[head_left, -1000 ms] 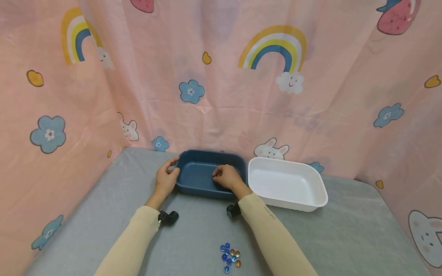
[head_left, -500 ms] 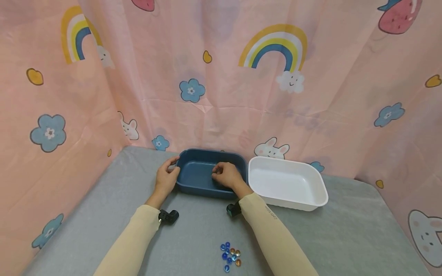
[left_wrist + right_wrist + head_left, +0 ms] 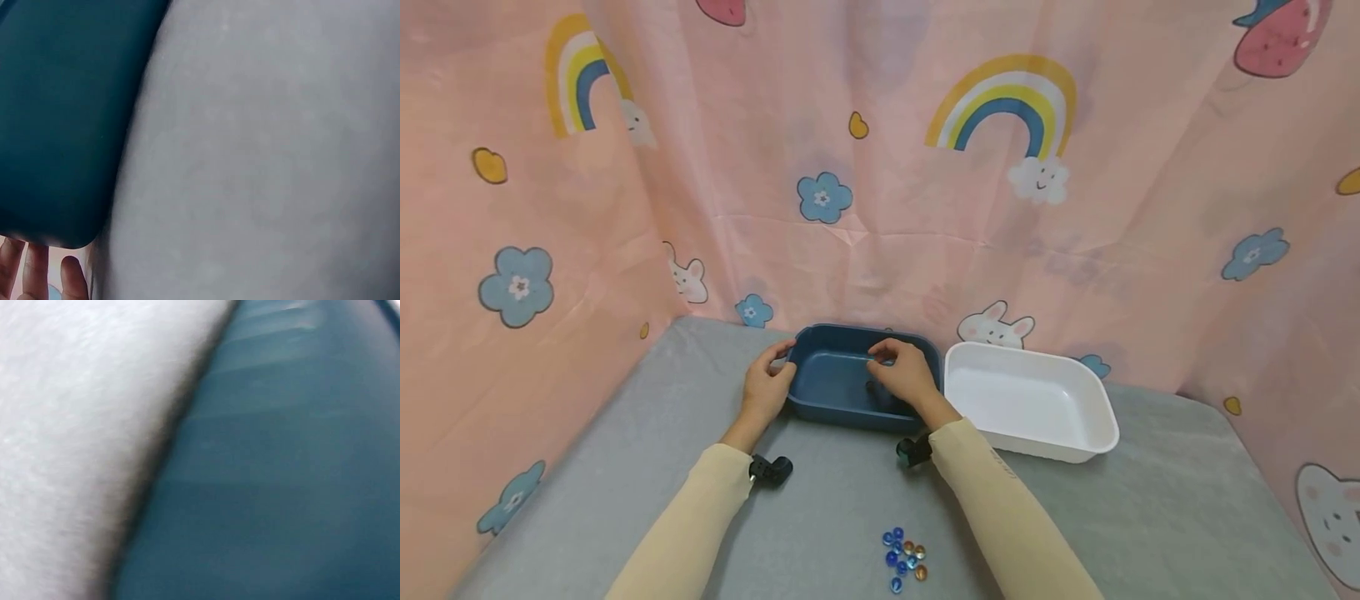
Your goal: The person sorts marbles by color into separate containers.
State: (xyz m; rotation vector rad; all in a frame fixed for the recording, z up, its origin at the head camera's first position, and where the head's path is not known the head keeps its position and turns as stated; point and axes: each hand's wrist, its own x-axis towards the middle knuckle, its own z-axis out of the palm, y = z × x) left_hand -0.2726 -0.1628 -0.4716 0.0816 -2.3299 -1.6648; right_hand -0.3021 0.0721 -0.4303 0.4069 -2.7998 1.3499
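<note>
A dark blue plastic bin (image 3: 831, 414) stands at the back of the table. My left hand (image 3: 763, 392) holds its left end, fingers and thumb at the rim; several fingertips (image 3: 35, 262) touch the end wall in the left wrist view. Over the bin's right half is my right hand (image 3: 906, 372), thumb and forefinger parted, nothing seen between them. A small dark round thing (image 3: 871, 387) lies on the bin floor beneath its fingers, too small to identify. The right wrist view shows the bin's blue side (image 3: 269, 456) but no fingers.
Right of the blue bin, end to end, stands a white bin (image 3: 1030, 400). Several blue and amber glass marbles (image 3: 902, 568) lie together on the grey cloth (image 3: 827, 500) near the front. A pink patterned curtain (image 3: 895, 250) hangs directly behind the bins.
My right hand's pinched fingers have parted and moved up and slightly right, leaving the small dark thing visible on the bin floor. The left hand stays at the bin's end. The head view shifted slightly.
</note>
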